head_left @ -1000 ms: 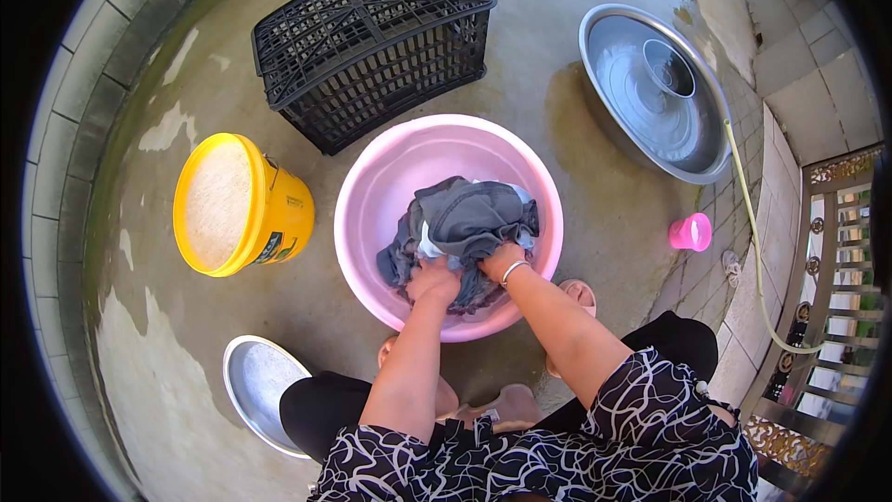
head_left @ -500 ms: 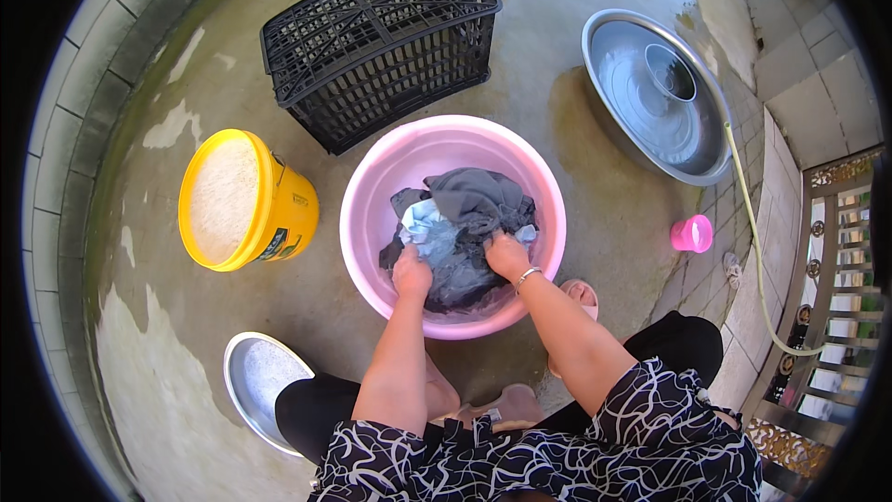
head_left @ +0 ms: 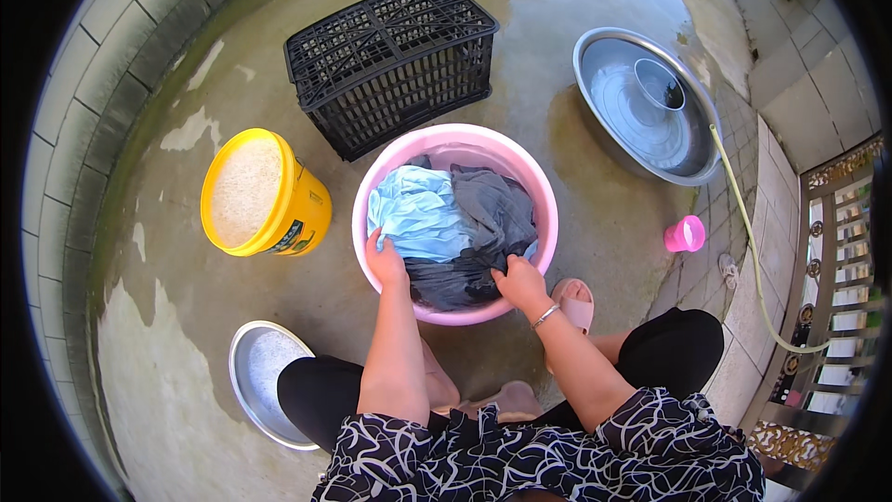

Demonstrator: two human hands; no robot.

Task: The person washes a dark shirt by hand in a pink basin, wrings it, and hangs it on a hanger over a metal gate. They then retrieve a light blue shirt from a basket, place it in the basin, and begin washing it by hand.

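Observation:
In front of me stands a pink basin holding wet cloth. A light blue cloth is spread over its left part, and dark grey cloth lies beside and below it. At the basin's near left side, my left hand pinches the lower left edge of the blue cloth. My right hand is closed on the dark grey cloth at the near right side. Whether the dark fabric is one garment or more I cannot tell.
A black plastic crate stands beyond the basin. To the left are a yellow bucket of foamy liquid and a metal bowl of suds. A large metal basin, a pink cup and a hose are on the right.
The blue cloth, bunched up before, now lies spread across the basin's left part. My left hand has shifted left and up, my right hand slightly down and right. The view has shifted a little.

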